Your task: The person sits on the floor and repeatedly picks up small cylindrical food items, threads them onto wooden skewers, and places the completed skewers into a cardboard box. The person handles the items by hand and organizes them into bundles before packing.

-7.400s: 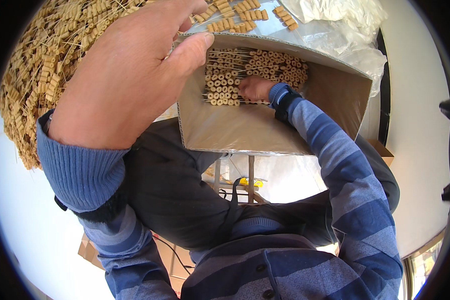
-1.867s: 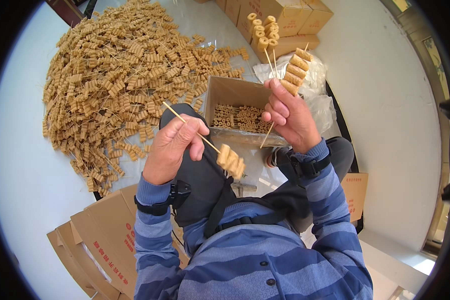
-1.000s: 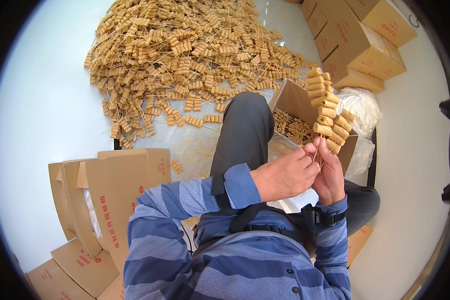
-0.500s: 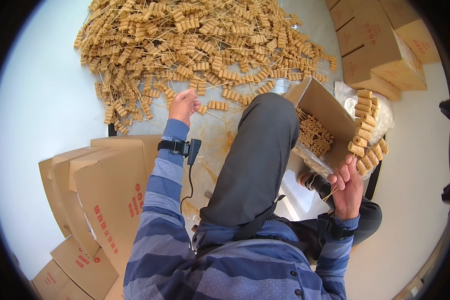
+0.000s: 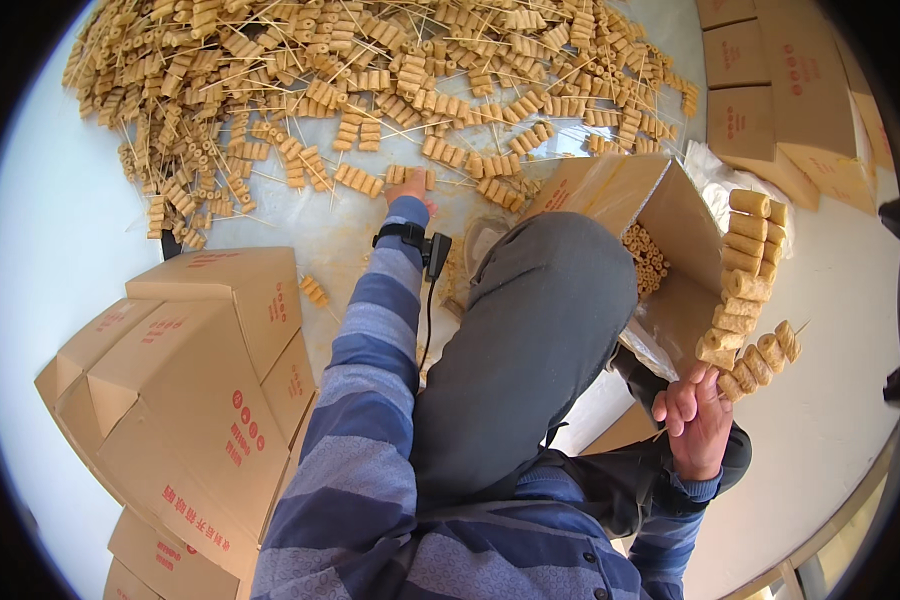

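Note:
My right hand (image 5: 698, 420) is closed around the thin sticks of several skewers (image 5: 745, 270), each threaded with brown, ridged food rolls. They fan upward from my fist beside the open carton, one leaning off to the right. My left hand (image 5: 408, 190) reaches out over the work surface, its fingers closed on a single skewer (image 5: 398, 174) at the near edge of the pile. Part of that skewer is hidden by the fingers. Beyond lies a large heap of similar skewers (image 5: 300, 60). Inside the open carton (image 5: 685, 215), packed skewers (image 5: 646, 262) show their round, hollow ends.
Cardboard boxes (image 5: 190, 370) stand at my left, and more boxes (image 5: 800, 90) are stacked at the far right. A clear plastic bag (image 5: 708, 170) lies behind the open carton. One loose skewer (image 5: 313, 291) rests near the left boxes. My raised knee (image 5: 560, 270) sits between my arms.
My left hand has moved right and farther out, onto a skewer. The right hand, still gripping its skewers, is slightly lower in view. The whole view has shifted, showing more of the left boxes.

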`<act>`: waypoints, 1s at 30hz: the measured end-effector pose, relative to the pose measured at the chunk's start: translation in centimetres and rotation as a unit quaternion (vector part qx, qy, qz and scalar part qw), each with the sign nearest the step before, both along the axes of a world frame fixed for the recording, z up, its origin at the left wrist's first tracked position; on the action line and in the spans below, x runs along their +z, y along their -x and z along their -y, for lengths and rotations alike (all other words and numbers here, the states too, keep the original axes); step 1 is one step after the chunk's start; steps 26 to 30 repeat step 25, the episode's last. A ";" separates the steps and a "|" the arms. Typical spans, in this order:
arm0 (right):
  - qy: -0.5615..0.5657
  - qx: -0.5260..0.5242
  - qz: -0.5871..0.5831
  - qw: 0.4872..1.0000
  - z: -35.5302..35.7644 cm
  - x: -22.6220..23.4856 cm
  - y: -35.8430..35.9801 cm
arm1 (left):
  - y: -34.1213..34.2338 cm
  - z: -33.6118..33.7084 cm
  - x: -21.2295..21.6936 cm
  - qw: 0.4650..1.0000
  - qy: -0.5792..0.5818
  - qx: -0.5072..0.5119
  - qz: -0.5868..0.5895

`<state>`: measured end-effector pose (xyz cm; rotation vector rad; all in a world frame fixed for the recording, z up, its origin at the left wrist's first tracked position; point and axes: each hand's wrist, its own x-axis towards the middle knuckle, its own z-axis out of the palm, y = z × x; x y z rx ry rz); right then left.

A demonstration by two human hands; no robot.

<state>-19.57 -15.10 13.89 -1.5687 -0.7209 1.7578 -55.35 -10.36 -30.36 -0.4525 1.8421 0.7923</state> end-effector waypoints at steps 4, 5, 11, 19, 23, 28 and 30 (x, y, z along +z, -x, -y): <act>0.004 0.043 -0.005 0.999 -0.2 -0.7 0.2 | 0.8 -1.9 -6.3 0.998 0.019 0.054 -0.026; 0.016 0.048 0.003 0.999 -0.2 -0.9 0.3 | 1.0 -1.5 -7.5 0.997 0.022 0.070 -0.014; 0.051 0.039 -0.004 0.998 -0.2 -1.0 1.5 | 4.4 0.2 -3.7 0.981 -0.167 0.094 -0.035; 0.036 0.025 -0.033 0.998 1.1 0.8 2.2 | 12.8 -0.4 28.0 0.811 -0.578 -0.084 0.015; 0.007 0.002 -0.077 0.997 2.3 2.4 3.1 | 7.8 1.6 41.6 0.717 -0.678 -0.135 0.093; -0.015 0.004 -0.099 0.995 3.2 3.4 3.5 | 3.1 2.9 45.3 0.680 -0.707 -0.161 0.109; -0.015 0.004 -0.099 0.995 3.2 3.4 3.5 | 3.1 2.9 45.3 0.680 -0.707 -0.161 0.109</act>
